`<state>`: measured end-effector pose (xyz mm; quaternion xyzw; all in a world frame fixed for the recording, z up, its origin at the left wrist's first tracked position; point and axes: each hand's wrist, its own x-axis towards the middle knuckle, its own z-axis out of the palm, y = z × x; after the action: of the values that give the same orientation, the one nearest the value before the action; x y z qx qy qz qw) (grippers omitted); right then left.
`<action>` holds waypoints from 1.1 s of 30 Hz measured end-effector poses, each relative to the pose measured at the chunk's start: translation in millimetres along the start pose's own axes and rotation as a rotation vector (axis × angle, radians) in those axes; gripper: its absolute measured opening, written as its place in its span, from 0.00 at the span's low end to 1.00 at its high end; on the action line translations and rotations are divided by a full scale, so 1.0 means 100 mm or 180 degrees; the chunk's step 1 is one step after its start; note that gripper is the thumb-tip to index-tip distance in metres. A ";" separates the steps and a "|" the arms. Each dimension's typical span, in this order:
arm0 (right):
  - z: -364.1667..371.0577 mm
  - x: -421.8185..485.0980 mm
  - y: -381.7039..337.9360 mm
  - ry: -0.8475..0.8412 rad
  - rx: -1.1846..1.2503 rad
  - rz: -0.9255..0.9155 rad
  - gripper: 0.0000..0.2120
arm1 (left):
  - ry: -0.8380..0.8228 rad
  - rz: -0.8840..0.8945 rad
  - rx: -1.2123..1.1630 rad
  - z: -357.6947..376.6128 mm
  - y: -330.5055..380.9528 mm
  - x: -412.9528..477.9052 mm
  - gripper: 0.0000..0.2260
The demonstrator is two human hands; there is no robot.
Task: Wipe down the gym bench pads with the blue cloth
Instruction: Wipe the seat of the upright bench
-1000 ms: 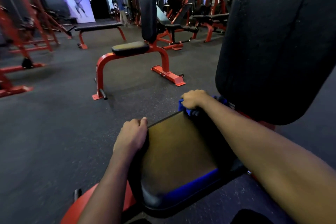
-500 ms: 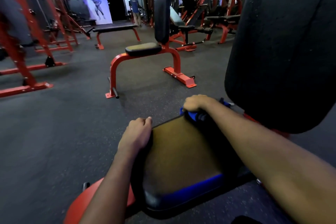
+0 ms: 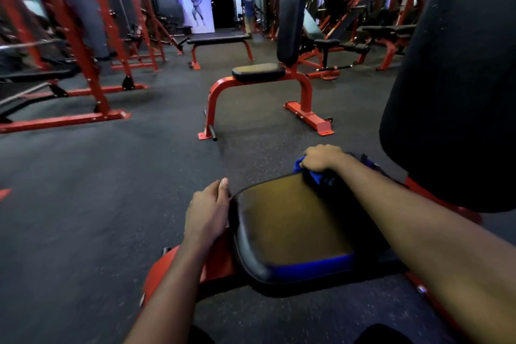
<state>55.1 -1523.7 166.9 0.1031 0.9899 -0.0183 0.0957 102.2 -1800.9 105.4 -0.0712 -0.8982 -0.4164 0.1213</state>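
Dimly, the seat pad (image 3: pixel 290 220) gleams above dark speckled floor (image 3: pixel 111 190).

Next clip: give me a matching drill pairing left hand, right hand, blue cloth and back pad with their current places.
1 left hand; 2 right hand; 3 blue cloth; 4 back pad.
A upright, far right; B bunched at the seat pad's far edge; C at the seat pad's left edge; D gripping the cloth.
Pairs: 1-C, 2-D, 3-B, 4-A.
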 end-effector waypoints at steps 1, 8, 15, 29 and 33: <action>-0.01 -0.02 -0.13 0.0012 -0.0007 -0.0088 0.22 | -0.0037 -0.0106 0.0001 -0.05 -0.10 -0.04 0.24; 0.14 -0.36 -0.62 0.0156 0.0628 -0.1170 0.13 | -0.0615 -0.0822 0.0599 -0.24 -0.63 -0.27 0.28; 0.04 -0.26 -0.40 0.0190 0.0167 -0.0169 0.18 | -0.0642 -0.0922 0.0908 -0.30 -0.69 -0.32 0.24; 0.11 -0.48 -0.98 -0.0083 0.0723 -0.1663 0.18 | -0.0679 -0.0826 0.0845 -0.38 -0.82 -0.33 0.16; 0.13 -0.50 -1.29 -0.0097 0.0301 -0.1694 0.17 | -0.0674 -0.0878 0.0855 -0.38 -0.83 -0.33 0.16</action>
<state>79.1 -1660.4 165.8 -0.1566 0.9786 -0.0906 0.0976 120.9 -1884.0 59.8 0.0258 -0.9546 -0.2959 -0.0234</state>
